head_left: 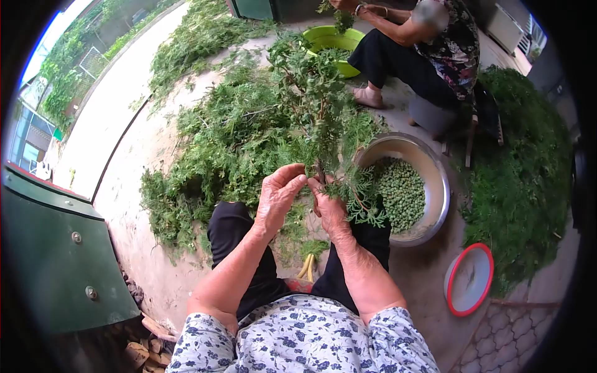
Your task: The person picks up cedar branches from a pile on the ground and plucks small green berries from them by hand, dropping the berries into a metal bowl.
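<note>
My right hand [329,208] grips the stem of a leafy green branch [311,93] that stands upright in front of me. My left hand [280,193] pinches at the branch's lower twigs, fingertips touching the foliage right beside the right hand. A steel bowl [443,186] holding small green seed pods [401,193] sits on the ground just right of my hands. My knees in black trousers are below the hands.
A large heap of cut green branches [224,137] covers the ground ahead and left; another heap [522,174] lies to the right. A seated person [429,56] works over a green basin [323,38]. A red-rimmed white lid [469,280] lies at right. A green metal door [56,261] stands at left.
</note>
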`<state>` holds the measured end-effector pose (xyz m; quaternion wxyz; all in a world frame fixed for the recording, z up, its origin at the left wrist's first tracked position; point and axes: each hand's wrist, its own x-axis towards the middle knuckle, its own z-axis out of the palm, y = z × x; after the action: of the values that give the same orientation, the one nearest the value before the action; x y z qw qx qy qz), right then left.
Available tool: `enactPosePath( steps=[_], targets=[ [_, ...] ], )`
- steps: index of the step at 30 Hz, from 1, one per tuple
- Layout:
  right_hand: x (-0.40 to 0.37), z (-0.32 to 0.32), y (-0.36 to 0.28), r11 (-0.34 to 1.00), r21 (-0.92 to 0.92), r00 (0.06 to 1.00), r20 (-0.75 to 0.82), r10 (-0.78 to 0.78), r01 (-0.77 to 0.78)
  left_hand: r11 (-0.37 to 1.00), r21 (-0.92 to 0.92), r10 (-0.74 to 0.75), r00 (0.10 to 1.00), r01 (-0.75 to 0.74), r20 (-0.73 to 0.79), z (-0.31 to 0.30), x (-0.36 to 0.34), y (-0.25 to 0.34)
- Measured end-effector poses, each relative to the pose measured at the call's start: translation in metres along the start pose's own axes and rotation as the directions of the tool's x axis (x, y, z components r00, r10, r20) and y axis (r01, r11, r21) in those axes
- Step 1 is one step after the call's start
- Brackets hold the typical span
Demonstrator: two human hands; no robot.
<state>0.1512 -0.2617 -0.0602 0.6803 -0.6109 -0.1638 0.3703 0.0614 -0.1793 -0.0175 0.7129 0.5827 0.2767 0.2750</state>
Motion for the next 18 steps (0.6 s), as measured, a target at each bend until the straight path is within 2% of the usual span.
enactPosePath(
  steps=[1,3,4,5,7,8,9,11,14,17,18],
  targets=[
    [0.003,0.005,0.007,1.000,-0.005,1.000,0.006,-0.003,0.003,1.000,-0.005,-0.020,1.000,0.020,0.024,-0.003,0.001,-0.002],
    [0.006,0.015,0.017,0.952,0.087,0.952,-0.117,-0.282,0.292,0.999,0.002,-0.040,0.999,0.040,0.028,-0.007,-0.001,0.003],
    [0.005,0.011,0.018,0.948,-0.005,0.939,-0.140,-0.315,0.317,0.998,0.004,-0.070,0.997,0.069,0.043,-0.010,-0.001,0.003],
    [0.003,0.007,0.013,0.946,-0.007,0.937,-0.134,-0.322,0.324,0.995,0.007,-0.097,0.994,0.097,0.059,-0.013,-0.001,0.003],
    [-0.006,0.004,-0.008,0.817,-0.281,0.848,-0.018,-0.529,0.504,0.996,0.025,-0.091,0.995,0.090,0.038,-0.016,-0.005,0.008],
    [-0.012,0.007,-0.021,0.861,-0.203,0.876,-0.031,-0.481,0.466,0.995,0.007,-0.101,0.994,0.100,0.045,-0.020,-0.006,0.011],
    [-0.009,0.007,-0.018,0.859,-0.200,0.874,-0.027,-0.486,0.472,0.994,-0.010,-0.111,0.992,0.111,0.053,-0.022,-0.007,0.013],
    [0.000,0.004,-0.008,0.818,-0.382,0.864,-0.089,-0.496,0.430,0.996,0.036,-0.086,0.996,0.085,0.028,-0.027,-0.010,0.015],
    [0.002,-0.003,-0.008,0.811,-0.414,0.859,-0.115,-0.498,0.414,0.991,-0.090,-0.108,0.992,0.102,-0.069,-0.032,-0.012,0.017],
    [-0.003,0.000,-0.015,0.800,-0.431,0.842,-0.149,-0.519,0.417,0.963,-0.219,-0.177,0.982,0.160,-0.063,-0.039,-0.014,0.020],
    [-0.003,0.000,-0.016,0.805,-0.427,0.843,-0.157,-0.515,0.412,0.968,-0.214,-0.141,0.989,0.131,-0.032,-0.044,-0.012,0.016]
  ],
)
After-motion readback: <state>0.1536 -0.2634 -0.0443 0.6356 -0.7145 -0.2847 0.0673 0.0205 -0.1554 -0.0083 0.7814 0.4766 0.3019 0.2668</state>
